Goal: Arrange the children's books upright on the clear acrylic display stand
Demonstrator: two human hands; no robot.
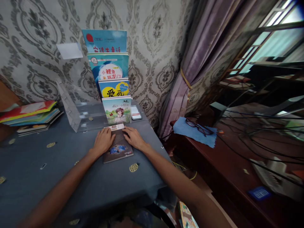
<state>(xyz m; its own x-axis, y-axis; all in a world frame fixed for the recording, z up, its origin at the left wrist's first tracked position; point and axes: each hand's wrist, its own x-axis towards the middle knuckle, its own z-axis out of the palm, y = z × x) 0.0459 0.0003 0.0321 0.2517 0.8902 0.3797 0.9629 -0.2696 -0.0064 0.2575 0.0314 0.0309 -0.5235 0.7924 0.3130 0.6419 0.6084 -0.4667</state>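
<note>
A book with a dark brown back cover (pixel 118 139) lies flat on the table, a white label strip at its far end. My left hand (pixel 104 140) rests on its left edge, and my right hand (pixel 134 138) touches its upper right edge with the fingers spread. Both hands look open, laid on the cover rather than wrapped round it. Right behind stands a clear tiered rack (pixel 71 107) with books in a column: a book with a girl on its cover (pixel 118 110), a yellow and blue book (pixel 114 88), a teal book (pixel 109 65) and a blue book (pixel 106 39) at the top.
A pile of books and folders (pixel 35 115) sits at the left. Right of the table, a dark red desk (pixel 228 158) carries glasses (pixel 199 126) on a blue cloth (pixel 182 128), tangled cables and a white device (pixel 277 174). A purple curtain (pixel 190 63) hangs beside the patterned wall.
</note>
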